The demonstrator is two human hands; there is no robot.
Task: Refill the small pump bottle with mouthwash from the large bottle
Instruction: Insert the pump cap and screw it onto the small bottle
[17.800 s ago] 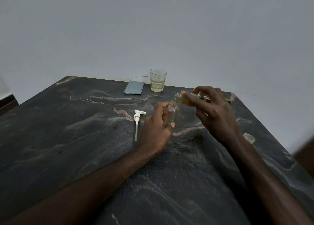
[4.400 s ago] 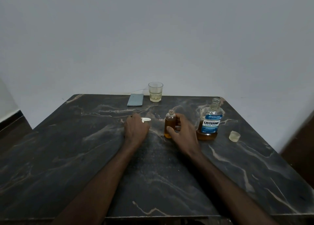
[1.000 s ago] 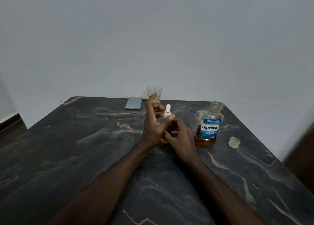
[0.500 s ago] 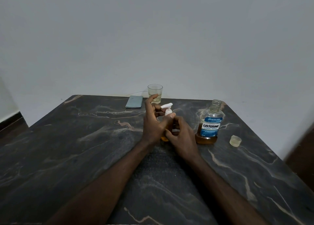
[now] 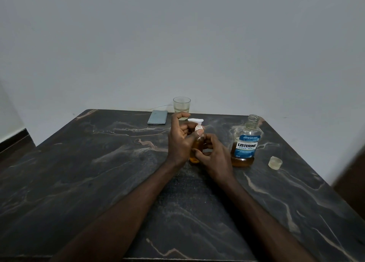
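Pinching the pump head [image 5: 196, 124], left hand [image 5: 180, 141] arches over small bottle [image 5: 197, 147]

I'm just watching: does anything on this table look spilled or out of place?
No spill shows. The large bottle stands open, its cap lying apart to its right on the table.

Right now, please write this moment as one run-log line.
left hand: on pump head | right hand: holding small bottle | large bottle: uncapped, upright | cap: on table
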